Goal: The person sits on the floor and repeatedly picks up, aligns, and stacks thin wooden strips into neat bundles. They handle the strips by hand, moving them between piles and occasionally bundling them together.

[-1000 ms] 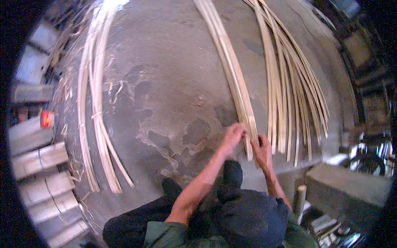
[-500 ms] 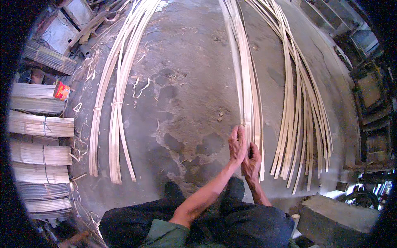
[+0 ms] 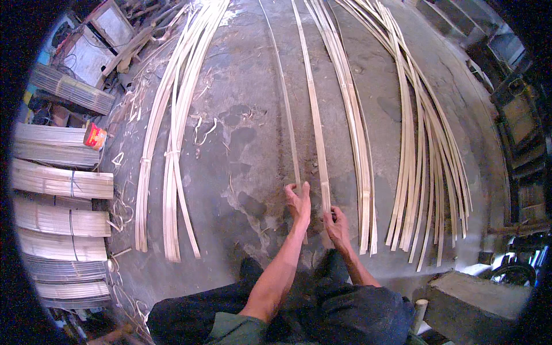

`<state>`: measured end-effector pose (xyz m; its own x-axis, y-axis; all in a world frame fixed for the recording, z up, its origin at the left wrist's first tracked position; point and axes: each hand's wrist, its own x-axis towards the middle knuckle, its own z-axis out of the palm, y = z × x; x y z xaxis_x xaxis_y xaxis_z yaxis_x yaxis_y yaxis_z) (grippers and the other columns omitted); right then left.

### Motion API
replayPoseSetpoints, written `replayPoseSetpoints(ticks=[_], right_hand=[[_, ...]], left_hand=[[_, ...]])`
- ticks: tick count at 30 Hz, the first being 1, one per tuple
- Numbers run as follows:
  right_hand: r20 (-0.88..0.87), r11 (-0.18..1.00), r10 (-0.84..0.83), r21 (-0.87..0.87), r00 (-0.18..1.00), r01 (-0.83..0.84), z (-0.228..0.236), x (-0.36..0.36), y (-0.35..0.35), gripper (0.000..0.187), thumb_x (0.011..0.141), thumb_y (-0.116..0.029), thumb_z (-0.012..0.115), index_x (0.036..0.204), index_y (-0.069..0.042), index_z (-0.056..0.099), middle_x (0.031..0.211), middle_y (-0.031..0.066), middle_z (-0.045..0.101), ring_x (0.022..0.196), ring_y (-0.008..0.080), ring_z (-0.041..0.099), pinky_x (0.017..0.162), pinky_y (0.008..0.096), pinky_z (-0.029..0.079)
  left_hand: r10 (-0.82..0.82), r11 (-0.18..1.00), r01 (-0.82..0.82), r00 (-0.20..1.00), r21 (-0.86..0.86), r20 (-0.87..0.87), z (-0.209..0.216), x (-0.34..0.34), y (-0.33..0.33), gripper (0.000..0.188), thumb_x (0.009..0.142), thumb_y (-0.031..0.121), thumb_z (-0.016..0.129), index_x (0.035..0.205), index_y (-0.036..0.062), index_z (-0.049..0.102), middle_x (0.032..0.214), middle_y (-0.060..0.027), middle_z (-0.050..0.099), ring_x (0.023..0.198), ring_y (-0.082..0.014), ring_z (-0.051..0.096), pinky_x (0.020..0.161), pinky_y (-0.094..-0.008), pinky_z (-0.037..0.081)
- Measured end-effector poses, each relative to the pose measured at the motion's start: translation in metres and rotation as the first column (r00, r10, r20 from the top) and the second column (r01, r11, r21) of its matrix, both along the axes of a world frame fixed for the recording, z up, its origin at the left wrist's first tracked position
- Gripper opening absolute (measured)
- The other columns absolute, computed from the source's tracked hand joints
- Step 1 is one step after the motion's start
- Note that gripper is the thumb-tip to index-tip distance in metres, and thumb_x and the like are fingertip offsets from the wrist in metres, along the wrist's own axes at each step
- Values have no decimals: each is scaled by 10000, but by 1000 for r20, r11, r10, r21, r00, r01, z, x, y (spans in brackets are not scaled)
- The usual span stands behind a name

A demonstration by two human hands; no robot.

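Observation:
Two long, thin bamboo strips run up from my hands toward the far side of the floor. My left hand [image 3: 298,202] is closed around the narrower, darker strip [image 3: 283,98]; its lower end shows below the hand. A wider pale strip [image 3: 315,121] is pinched in my right hand [image 3: 337,226], near its close end. Just right of my right hand lies a small bundle of bamboo strips [image 3: 359,149], touched by neither hand. Both hands hover in front of my knees, apart from each other.
Fanned-out strips [image 3: 428,172] lie at the right, and tied bundles [image 3: 155,132] at the left. Stacked bamboo slats [image 3: 63,178] line the left edge, with a red tin [image 3: 95,137] on them. A concrete block [image 3: 471,296] stands near my right knee.
Both hands have moved left, away from the middle bundle, each with a strip. They were close together and are now apart, the left hand farther left. The view has shifted slightly.

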<state>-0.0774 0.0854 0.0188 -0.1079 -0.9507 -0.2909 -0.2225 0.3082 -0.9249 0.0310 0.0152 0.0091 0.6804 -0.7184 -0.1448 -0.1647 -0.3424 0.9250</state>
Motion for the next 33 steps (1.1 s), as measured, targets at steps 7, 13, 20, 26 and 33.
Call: replayPoseSetpoints(ticks=[7, 13, 20, 26, 33], right_hand=[[-309, 979, -100, -199, 946, 39, 62, 4, -3, 250, 945, -184, 554, 1106, 6, 581, 722, 85, 602, 655, 143, 555, 619, 307, 470], [-243, 990, -64, -136, 968, 31, 50, 15, -11, 240, 950, -182, 548, 1108, -6, 591, 727, 70, 595, 659, 143, 544, 612, 309, 460], [-193, 996, -21, -93, 981, 3, 15, 1, -5, 323, 941, -182, 563, 1222, -24, 540, 837, 81, 626, 747, 168, 574, 684, 320, 477], [-372, 919, -169, -395, 913, 9, 25, 12, -9, 466, 940, -212, 577, 1359, -49, 454, 892, 106, 638, 796, 187, 607, 736, 331, 492], [-124, 996, 50, -67, 991, -59, 1, -6, -7, 421, 985, -248, 501, 1367, -77, 451, 767, 75, 610, 685, 171, 587, 633, 321, 493]], left_hand=[[-370, 926, 340, 905, -162, -213, 59, 21, -15, 321, 1017, 290, 411, 839, 40, 506, 620, -56, 545, 486, -142, 519, 447, -318, 427], [-327, 940, 272, 887, -204, -326, 16, 30, -15, 316, 1021, 280, 405, 812, 53, 474, 563, -40, 506, 440, -119, 510, 395, -283, 425], [-323, 945, 324, 901, -48, -290, -2, 52, 2, 295, 1012, 265, 418, 825, 50, 492, 537, -28, 493, 410, -110, 497, 362, -280, 418], [-352, 935, 349, 882, -67, -313, 15, 51, -17, 311, 1011, 264, 414, 796, 53, 491, 548, -24, 496, 418, -112, 501, 369, -282, 421], [-381, 922, 387, 898, -15, -221, -3, 32, -5, 234, 993, 237, 446, 1019, 19, 529, 701, -91, 566, 508, -174, 566, 471, -337, 481]])
